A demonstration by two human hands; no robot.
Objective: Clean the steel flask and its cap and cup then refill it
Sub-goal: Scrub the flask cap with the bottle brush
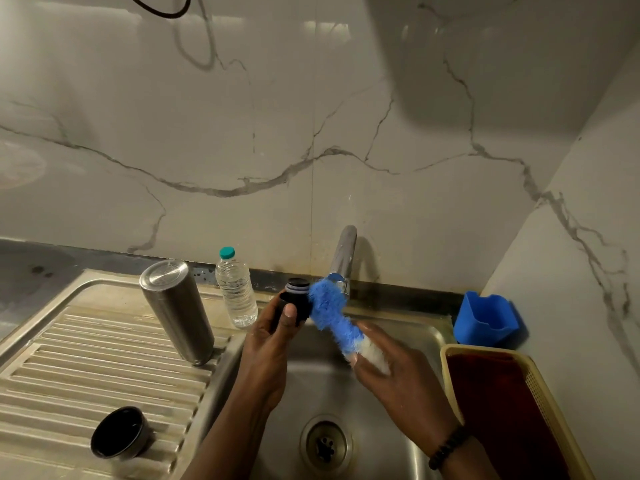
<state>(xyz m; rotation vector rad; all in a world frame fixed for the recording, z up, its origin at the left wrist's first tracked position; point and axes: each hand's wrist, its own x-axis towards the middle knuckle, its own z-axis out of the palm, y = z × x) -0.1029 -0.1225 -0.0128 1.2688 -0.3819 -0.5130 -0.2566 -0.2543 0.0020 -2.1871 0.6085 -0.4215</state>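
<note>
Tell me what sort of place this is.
Likely a home kitchen: a steel sink with ribbed drainboard, a tap and a marble-look wall.

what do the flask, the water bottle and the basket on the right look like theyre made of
Flask: brushed steel by its dull grey sheen and streaked reflections.
Water bottle: clear thin plastic, ribbed, with a teal plastic cap; see-through.
Basket: cream plastic, likely moulded, judging by its perforated mesh wall.
</note>
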